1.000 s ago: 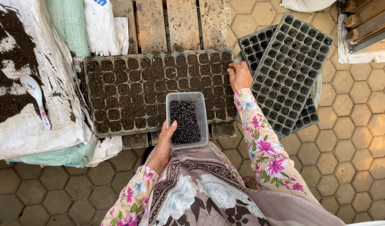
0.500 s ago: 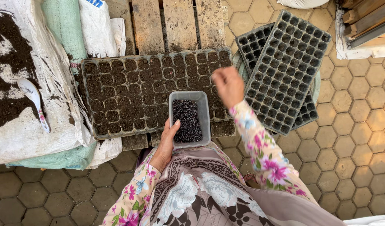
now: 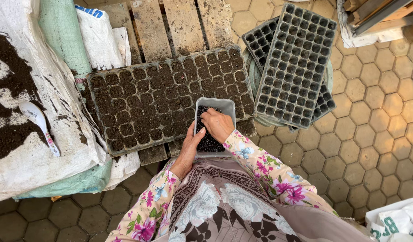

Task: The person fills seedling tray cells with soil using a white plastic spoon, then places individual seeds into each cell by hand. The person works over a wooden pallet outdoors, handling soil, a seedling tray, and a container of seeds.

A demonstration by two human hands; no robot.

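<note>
- Near: left hand (image 3: pixel 188 150) grips the left edge of a small grey tub (image 3: pixel 214 125) of dark seeds; right hand (image 3: pixel 217 124) dips in, fingers pinched tog.
- Tub prob. light, stiff; hold by rim.
- Far: soil-filled seed tray (image 3: pixel 166 96) on wooden pallet (image 3: pixel 170 27); empty trays (image 3: pixel 296 62) to the right.

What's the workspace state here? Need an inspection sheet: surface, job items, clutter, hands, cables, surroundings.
Surface: wooden pallet on hexagonal paving.
Job's things: soil-filled seedling tray lies on the pallet; grey tub of dark granules rests at the tray's near edge.
Clutter: two empty cell trays stacked to the right; white spoon on a soil-strewn sack.
Grippers: left hand steadies the tub's side; right hand has its fingers down in the granules, grip hidden.
Cables: nothing seen.
Surroundings: white and green sacks to the left, wooden pieces top right, a bag bottom right.
</note>
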